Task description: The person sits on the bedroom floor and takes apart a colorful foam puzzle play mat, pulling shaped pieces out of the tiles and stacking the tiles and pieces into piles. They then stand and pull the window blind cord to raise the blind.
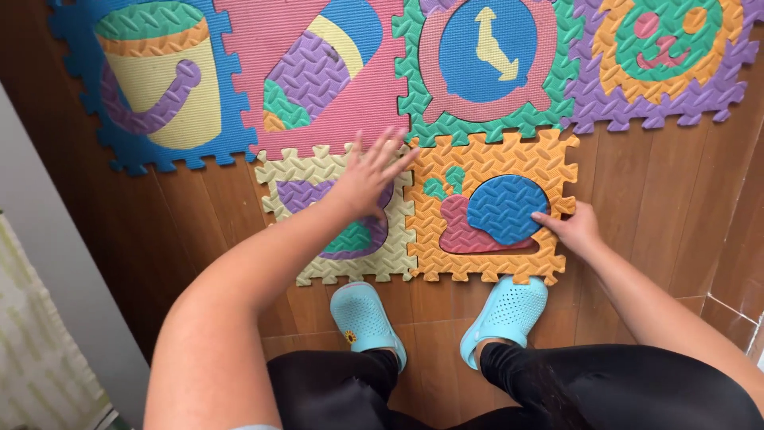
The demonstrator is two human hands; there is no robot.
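Fingers spread, my left hand point(368, 177) presses the cream tile point(334, 227) beside the orange snail tile point(489, 209); my right hand point(574, 231), fingers together, pushes its edge.

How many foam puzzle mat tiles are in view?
6. Top row: blue tile, pink tile, green tile, purple tile. Below: cream tile under the left hand, orange tile touched by the right hand. More may lie beyond the frame.
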